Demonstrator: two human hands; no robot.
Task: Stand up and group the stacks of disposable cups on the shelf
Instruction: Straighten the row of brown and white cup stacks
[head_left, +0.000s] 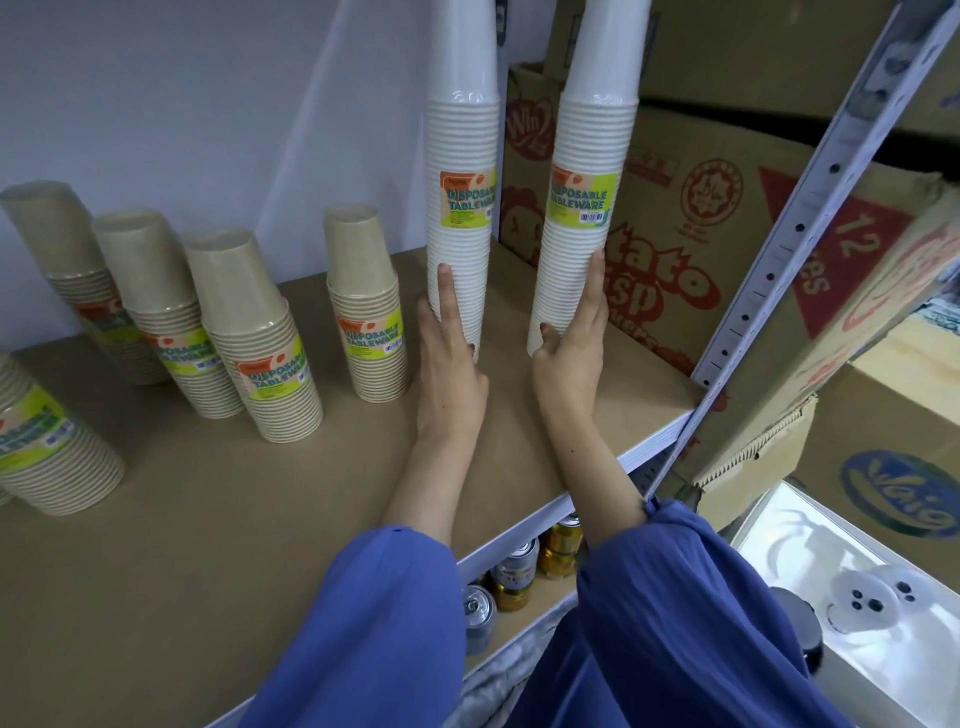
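1. Blue sleeves (389, 623) reach over the shelf (260, 545).
2. The left hand (449, 358) holds the base of the left white stack (460, 218), which rises upright at 12 o'clock from it, with the forefinger straight up its front.
3. The right hand (569, 353) clasps the right white stack (584, 234) just beside it, thumb and forefinger spread round its base.
4. Five brown stacks (260, 332) stand at 9 to 10 o'clock.
5. Cardboard boxes (701, 234) sit at 2 o'clock, and the lower shelf holds cans (514, 577).

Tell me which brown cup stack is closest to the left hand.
The lone brown stack just left of the left hand, which grips the left white stack; the right hand grips the right white stack. Other brown stacks cluster farther left.
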